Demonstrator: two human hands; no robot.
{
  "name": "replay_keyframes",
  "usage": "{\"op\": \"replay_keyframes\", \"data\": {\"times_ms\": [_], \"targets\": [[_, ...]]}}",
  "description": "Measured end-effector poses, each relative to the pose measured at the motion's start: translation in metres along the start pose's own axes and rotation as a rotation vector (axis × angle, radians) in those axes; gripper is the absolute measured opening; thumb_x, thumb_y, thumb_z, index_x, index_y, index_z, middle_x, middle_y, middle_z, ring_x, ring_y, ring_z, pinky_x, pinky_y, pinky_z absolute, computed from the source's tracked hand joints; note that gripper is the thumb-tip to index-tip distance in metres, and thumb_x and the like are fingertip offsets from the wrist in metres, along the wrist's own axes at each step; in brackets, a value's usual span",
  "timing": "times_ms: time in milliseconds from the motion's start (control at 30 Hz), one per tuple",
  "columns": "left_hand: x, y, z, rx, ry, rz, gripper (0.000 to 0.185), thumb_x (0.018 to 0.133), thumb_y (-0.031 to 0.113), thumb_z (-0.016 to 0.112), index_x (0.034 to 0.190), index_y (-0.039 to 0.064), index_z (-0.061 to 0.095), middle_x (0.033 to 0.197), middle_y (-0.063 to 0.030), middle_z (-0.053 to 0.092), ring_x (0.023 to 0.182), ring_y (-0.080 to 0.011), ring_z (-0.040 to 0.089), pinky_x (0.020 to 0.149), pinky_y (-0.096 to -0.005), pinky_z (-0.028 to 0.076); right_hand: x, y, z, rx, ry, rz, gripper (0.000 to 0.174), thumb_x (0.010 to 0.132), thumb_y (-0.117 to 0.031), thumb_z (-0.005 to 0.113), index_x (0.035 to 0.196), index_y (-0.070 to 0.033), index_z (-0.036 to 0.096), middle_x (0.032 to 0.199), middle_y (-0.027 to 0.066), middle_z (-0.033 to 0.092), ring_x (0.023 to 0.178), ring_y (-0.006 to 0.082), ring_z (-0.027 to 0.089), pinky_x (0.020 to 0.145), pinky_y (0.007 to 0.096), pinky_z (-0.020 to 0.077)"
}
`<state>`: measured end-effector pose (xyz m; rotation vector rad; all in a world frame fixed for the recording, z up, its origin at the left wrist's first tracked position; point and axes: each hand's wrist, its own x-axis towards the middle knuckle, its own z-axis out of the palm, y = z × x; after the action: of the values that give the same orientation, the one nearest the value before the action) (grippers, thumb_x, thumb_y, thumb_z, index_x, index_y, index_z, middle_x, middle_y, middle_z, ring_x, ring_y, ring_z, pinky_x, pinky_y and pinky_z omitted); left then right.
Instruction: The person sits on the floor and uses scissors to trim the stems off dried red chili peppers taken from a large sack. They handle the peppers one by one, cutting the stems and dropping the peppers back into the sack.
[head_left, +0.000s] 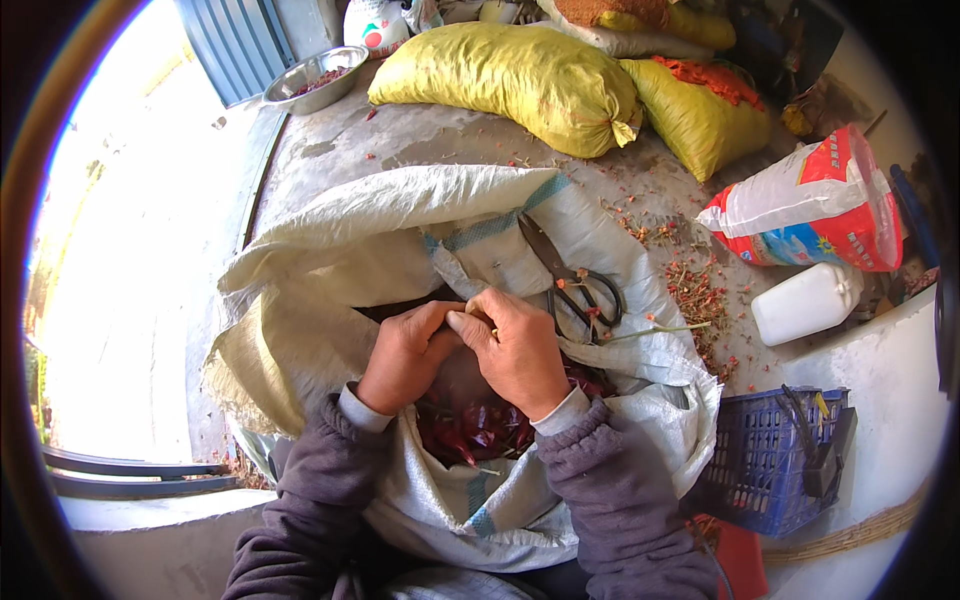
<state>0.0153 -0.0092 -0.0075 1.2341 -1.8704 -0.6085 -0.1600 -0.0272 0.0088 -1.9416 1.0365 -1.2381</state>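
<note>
My left hand (412, 346) and my right hand (517, 349) meet at the fingertips over the mouth of a white woven sack (622, 225). Their fingers are curled inward, and a tiny yellowish bit shows at the right hand; whether anything is pinched between them is hidden. Below them, glossy dark red dried chili peppers (480, 431) lie inside the sack. Black-handled scissors (559, 270) rest on the sack's folded rim beyond my right hand, blades pointing away. A thin green stalk (660, 328) lies on the rim beside the handles.
Plump yellow sacks (510, 82) lie at the back, near a metal basin (319, 82) of red pieces. At right are a red-and-white bag (810, 202), a white plastic jug (806, 304) and a blue plastic basket (765, 457). Stem scraps (694, 292) litter the concrete floor.
</note>
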Motion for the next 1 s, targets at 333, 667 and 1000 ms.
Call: {"op": "replay_keyframes", "data": {"times_ms": [333, 667, 1000], "targets": [[-0.002, 0.006, -0.001, 0.230, 0.126, 0.096, 0.018, 0.087, 0.005, 0.072, 0.103, 0.000, 0.068, 0.085, -0.0180, 0.070, 0.077, -0.0344, 0.071, 0.069, -0.0380, 0.055, 0.003, 0.001, 0.014, -0.050, 0.124, -0.092, 0.018, 0.099, -0.019, 0.064, 0.094, -0.002, 0.062, 0.075, 0.0132, 0.064, 0.063, 0.0305, 0.062, 0.056, 0.0394, 0.0499], [-0.008, 0.007, 0.000, -0.219, 0.140, -0.081, 0.011, 0.096, 0.008, 0.068, 0.103, -0.001, 0.069, 0.084, -0.0086, 0.072, 0.075, -0.0159, 0.069, 0.067, -0.0293, 0.053, -0.008, -0.003, 0.017, 0.903, 0.014, 0.573, 0.017, 0.103, -0.021, 0.062, 0.096, -0.006, 0.062, 0.072, -0.0029, 0.053, 0.056, 0.0027, 0.045, 0.049, 0.0232, 0.0462], [-0.013, -0.002, 0.007, -0.701, 0.001, -0.324, 0.018, 0.105, 0.012, 0.057, 0.116, -0.002, 0.063, 0.106, -0.0070, 0.068, 0.088, -0.0128, 0.065, 0.083, -0.0285, 0.054, 0.035, 0.007, -0.065, 0.186, 0.453, 0.282, 0.032, 0.099, -0.036, 0.070, 0.107, -0.006, 0.065, 0.077, -0.0013, 0.059, 0.066, 0.0075, 0.057, 0.055, 0.0272, 0.0494]]}}
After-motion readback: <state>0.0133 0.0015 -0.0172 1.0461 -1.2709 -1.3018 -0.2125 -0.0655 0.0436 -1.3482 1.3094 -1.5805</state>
